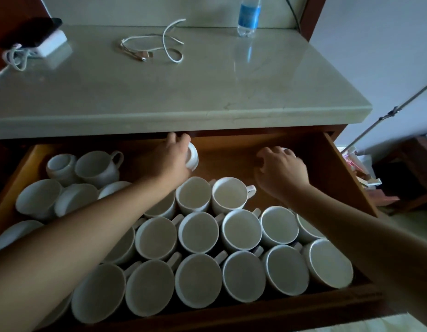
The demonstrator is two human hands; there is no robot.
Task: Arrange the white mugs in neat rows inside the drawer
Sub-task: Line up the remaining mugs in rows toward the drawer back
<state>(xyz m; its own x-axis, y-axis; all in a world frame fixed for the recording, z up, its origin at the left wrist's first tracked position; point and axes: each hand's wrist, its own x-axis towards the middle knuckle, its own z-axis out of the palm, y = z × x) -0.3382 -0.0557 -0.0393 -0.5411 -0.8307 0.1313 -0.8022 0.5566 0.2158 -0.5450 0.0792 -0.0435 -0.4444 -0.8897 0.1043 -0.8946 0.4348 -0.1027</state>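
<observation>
A water bottle (249,16), white cable (159,44) and charger (53,44) lie on the countertop (207,87).

bottle (249,16) top cropped, back-right mug (289,151) mostly hidden

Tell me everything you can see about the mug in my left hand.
The mug is white and glossy, seemingly ceramic. The left hand grips it from above, fingers curled over it, so only one round end shows, facing right; rim or base, I cannot tell. It is tipped on its side at the back of the drawer, apart from the other mugs. No handle shows. Whether it rests on the drawer floor is unclear.
</observation>
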